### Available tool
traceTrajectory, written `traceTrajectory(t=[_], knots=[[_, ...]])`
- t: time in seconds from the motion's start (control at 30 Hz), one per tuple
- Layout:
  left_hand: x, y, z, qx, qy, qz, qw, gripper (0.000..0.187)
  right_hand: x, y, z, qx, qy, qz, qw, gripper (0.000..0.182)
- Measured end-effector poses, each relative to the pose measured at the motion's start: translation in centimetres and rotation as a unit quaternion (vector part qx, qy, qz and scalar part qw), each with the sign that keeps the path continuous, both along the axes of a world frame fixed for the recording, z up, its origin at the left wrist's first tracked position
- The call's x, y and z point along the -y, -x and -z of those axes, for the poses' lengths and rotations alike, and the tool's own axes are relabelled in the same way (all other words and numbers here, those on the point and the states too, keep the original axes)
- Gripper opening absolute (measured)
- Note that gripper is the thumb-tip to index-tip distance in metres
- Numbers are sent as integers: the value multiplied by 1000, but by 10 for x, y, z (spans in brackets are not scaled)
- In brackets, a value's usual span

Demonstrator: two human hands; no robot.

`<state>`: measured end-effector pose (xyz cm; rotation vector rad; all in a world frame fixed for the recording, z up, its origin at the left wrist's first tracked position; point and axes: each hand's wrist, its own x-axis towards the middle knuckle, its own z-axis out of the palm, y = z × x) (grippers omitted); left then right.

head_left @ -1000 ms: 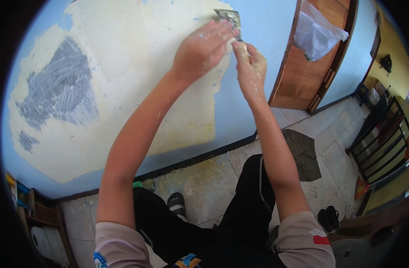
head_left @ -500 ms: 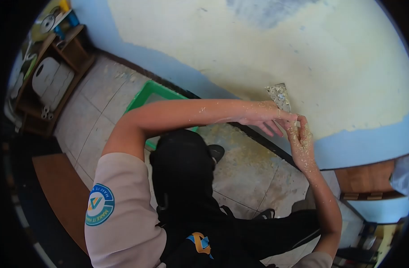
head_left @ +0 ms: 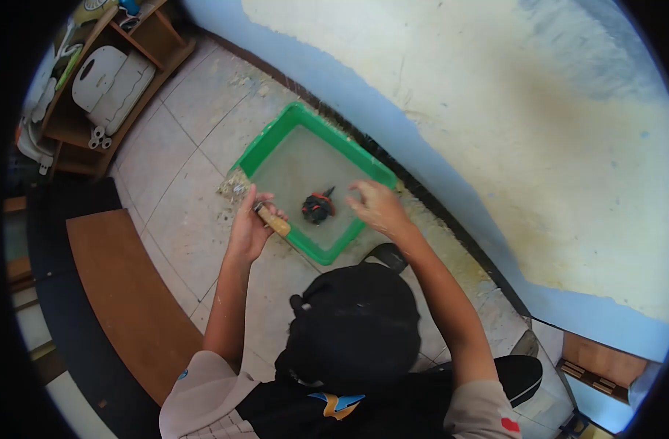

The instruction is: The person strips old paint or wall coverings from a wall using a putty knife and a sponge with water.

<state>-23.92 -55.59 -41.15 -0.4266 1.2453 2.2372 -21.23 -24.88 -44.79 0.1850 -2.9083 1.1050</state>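
My left hand [head_left: 248,228] is closed around the wooden handle [head_left: 274,221] of a putty knife. Its blade [head_left: 234,186], crusted with pale scrapings, points away at the left rim of a green tub [head_left: 316,252]. Over the tub's right side hangs my right hand [head_left: 378,208], fingers loosely bent and apart, with nothing seen in them. Cloudy greyish water [head_left: 290,164] covers the tub's bottom. In it, between my hands, sits a small black object with orange-red parts [head_left: 318,208].
The partly scraped wall [head_left: 451,88], cream above light blue, runs along the right. Scrapings lie on the tiled floor [head_left: 195,157]. A wooden shelf unit [head_left: 122,139] stands at upper left, a brown board [head_left: 130,293] below it. A black cap [head_left: 353,325] fills the lower middle.
Both hands have come away from the wall to the tub. The putty knife has moved left and down with my left hand; my right hand has separated from it. The view has shifted.
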Motion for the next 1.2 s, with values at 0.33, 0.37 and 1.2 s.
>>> traceTrajectory(t=[0.33, 0.37, 1.2], knots=[[18, -29, 18, 74, 74, 8, 994, 50, 106, 28, 107, 136, -181, -77, 971, 62], [13, -31, 21, 81, 72, 10, 994, 51, 109, 27, 121, 131, -198, -84, 968, 57], [-36, -19, 45, 32, 179, 93, 979, 34, 92, 40, 96, 201, 96, 152, 963, 31]])
